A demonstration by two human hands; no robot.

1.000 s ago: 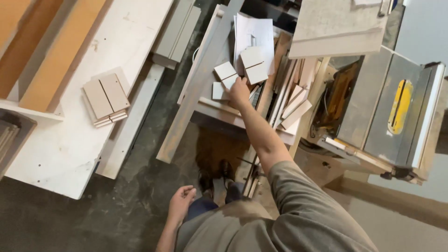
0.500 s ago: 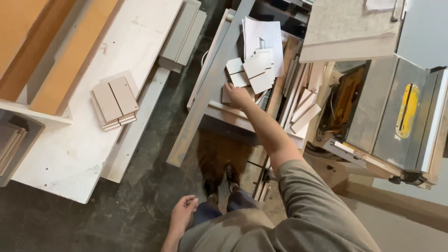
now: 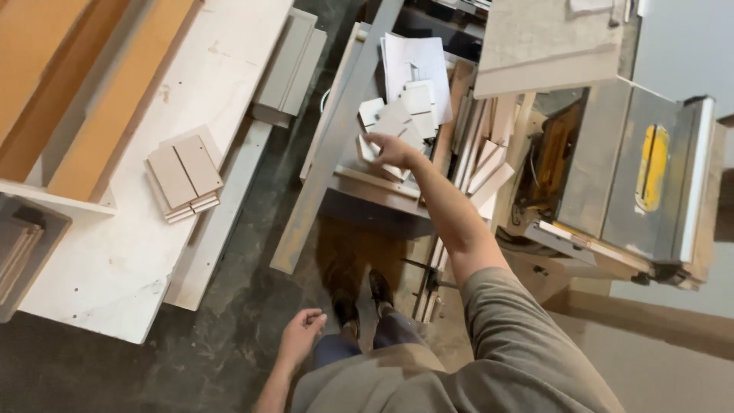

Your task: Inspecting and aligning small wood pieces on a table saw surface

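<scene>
Reaching forward from the head view, the right hand (image 3: 391, 149) lies on a loose heap of small pale wood offcuts (image 3: 397, 122) on a low cart top (image 3: 375, 183). Its fingers (image 3: 373, 142) curl down over the near pieces and touch them; whether they actually grip one I cannot tell, since the knuckles hide the undersides. The offcuts sit at the middle of the cart top, with white paper sheets (image 3: 417, 65) lying just behind them and a bundle of thin wood strips (image 3: 482, 153) leaning just to their right. A long grey board (image 3: 336, 138) runs diagonally along the cart's left edge.

The left hand (image 3: 302, 333) hangs low beside the person's hip, fingers loosely curled and holding nothing, above the dark concrete floor (image 3: 245, 252) and near two dark shoes (image 3: 363, 298).

Well to the left, a white counter (image 3: 115, 268) carries a small stack of square grey-brown panels (image 3: 185, 176) and long orange-brown boards (image 3: 107, 115). To the right stands a table saw (image 3: 642, 176) with a yellow insert in its grey top.
</scene>
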